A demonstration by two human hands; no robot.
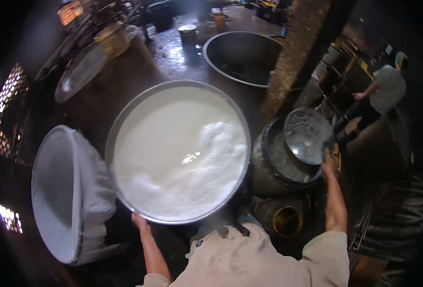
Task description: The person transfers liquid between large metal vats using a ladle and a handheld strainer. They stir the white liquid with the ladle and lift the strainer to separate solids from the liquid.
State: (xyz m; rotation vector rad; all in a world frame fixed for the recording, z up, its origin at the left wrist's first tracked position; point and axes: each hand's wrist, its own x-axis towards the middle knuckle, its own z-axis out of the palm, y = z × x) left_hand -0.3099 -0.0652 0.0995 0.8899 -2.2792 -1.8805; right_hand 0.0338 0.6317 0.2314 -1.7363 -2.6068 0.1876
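A large round metal vat [250,158] filled with white milky liquid [168,129] stands right in front of me. Foam [223,143] covers its right and near side. At the vat's near left rim is my left hand [139,221], its fingers partly hidden by the edge. Out to the right, my right hand [331,161] grips the edge of a shallow round metal pan [309,134]. The pan is tilted over a dark-rimmed drum [269,162] that holds cloudy liquid [288,162].
A cloth-covered round frame [77,191] stands left of the vat. Beyond lies another wide vat [242,57], dark inside. A wooden post [292,57] rises between it and the drum. A small container [288,221] sits below the drum. At far right another person [386,88] is working.
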